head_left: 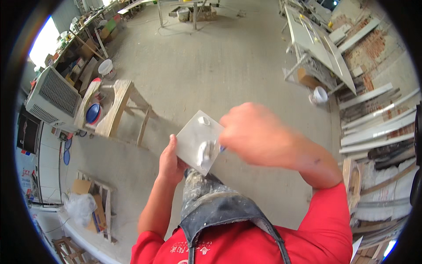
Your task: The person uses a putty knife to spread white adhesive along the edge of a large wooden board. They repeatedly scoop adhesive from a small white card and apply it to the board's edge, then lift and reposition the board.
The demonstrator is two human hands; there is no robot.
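At frame centre, one grey square board (pixel 196 141) carrying two putty blobs is gripped at its left edge by the left hand (pixel 170 161). The right hand (pixel 255 132) is clenched on a mostly hidden blue-handled tool (pixel 222 149), its blade blurred.

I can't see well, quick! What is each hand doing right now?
Left hand: closed, gripping the edge of the flat grey board.
Right hand: closed on a tool with a blue bit, over the white putty.

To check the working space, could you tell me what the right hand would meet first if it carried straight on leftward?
The right hand would probably meet the white paste on the flat board first.
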